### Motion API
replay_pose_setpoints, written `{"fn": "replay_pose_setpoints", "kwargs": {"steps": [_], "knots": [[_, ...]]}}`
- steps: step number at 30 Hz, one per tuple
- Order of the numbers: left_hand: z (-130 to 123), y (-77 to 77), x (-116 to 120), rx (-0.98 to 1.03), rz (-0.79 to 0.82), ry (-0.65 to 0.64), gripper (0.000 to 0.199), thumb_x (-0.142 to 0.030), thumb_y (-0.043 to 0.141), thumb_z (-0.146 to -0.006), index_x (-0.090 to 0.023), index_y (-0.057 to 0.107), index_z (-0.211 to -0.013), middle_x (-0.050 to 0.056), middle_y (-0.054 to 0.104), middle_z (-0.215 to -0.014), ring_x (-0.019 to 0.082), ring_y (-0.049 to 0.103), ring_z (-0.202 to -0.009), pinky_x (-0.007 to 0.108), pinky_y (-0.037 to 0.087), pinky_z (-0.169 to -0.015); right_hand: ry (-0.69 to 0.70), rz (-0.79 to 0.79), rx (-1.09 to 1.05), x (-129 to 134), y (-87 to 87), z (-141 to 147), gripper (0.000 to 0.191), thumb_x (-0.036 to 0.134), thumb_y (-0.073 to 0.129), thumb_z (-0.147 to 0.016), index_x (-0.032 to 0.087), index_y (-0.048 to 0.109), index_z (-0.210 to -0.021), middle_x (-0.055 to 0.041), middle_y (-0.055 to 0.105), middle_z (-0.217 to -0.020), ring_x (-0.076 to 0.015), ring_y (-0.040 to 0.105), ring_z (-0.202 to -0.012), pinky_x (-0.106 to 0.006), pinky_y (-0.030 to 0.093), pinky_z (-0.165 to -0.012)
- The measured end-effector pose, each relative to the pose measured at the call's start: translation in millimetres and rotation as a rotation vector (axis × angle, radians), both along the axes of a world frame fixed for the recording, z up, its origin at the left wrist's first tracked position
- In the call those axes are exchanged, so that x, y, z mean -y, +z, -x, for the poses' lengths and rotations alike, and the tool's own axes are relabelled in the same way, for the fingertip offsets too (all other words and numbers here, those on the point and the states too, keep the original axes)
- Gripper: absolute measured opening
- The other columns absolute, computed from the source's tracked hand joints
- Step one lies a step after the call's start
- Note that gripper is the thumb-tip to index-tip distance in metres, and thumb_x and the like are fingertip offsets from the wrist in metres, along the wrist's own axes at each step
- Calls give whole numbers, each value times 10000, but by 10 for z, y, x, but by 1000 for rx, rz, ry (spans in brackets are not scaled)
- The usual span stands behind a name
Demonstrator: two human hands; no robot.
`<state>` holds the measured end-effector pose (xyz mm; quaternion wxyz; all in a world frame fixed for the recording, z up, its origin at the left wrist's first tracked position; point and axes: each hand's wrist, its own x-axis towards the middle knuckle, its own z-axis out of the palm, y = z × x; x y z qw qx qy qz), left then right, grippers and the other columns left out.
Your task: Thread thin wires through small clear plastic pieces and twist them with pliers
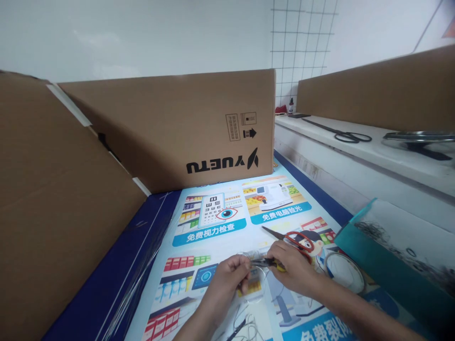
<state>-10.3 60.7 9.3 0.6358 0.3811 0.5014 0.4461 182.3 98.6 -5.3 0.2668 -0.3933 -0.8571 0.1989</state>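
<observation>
My left hand (231,274) is closed in a pinch on a thin pale wire (263,289), which loops below the fingers; the pinched end is too small to make out. In my right hand (289,263) is a pair of pliers (261,262) with yellow-and-black handles, its metal jaws meeting the left fingertips. Just beyond the right hand lie red-handled scissors (300,240), blades pointing left. A round coil of pale wire (344,272) rests by my right forearm. Loose wire lengths (250,327) and a dark slim tool (237,329) lie near my left forearm.
A printed poster sheet (209,251) covers the table. Cardboard panels (170,128) stand at the back and left. On the right is a teal box (377,255) holding many small wire pieces. Black scissors (350,136) and a shiny metal object (419,139) lie on a white ledge.
</observation>
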Motion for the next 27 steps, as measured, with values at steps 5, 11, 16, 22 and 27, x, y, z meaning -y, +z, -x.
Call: {"fn": "replay_pose_setpoints", "kwargs": {"steps": [5, 11, 16, 22, 27], "knots": [[108, -43, -39, -48, -24, -137, 198, -289, 592, -754, -133, 555, -638, -19, 522, -548, 52, 429, -390, 195, 275, -449, 80, -185, 128, -52, 17, -63, 199, 34, 491, -713, 177, 552, -838, -52, 546, -848, -195, 476, -848, -329, 389, -761], [128, -13, -36, -56, 18, -176, 193, -295, 614, -732, -137, 551, -642, -20, 533, -532, 48, 413, -364, 188, 242, -426, 102, -354, 237, -57, 21, -75, 205, 17, 452, -724, 170, 559, -809, -57, 539, -804, -199, 440, -823, -343, 362, -756], [136, 16, -32, -63, 9, -196, 216, -313, 619, -733, -136, 553, -628, -22, 521, -506, 51, 409, -370, 191, 256, -440, 94, -417, 256, -54, 12, -69, 214, 40, 395, -813, 175, 559, -785, -50, 533, -778, -189, 428, -793, -336, 343, -739], [130, 9, -29, -97, -11, -186, 215, -313, 612, -739, -140, 542, -629, -18, 535, -540, 49, 415, -372, 196, 261, -450, 97, -438, 234, -55, 27, -75, 223, 66, 388, -841, 179, 560, -756, -40, 516, -746, -178, 413, -750, -321, 324, -704], [119, 15, -18, -116, -43, -179, 207, -291, 584, -762, -139, 539, -629, -21, 517, -530, 51, 411, -383, 196, 263, -456, 98, -424, 262, -53, 23, -77, 225, 59, 388, -836, 176, 571, -779, -44, 525, -754, -182, 411, -750, -327, 324, -702]]}}
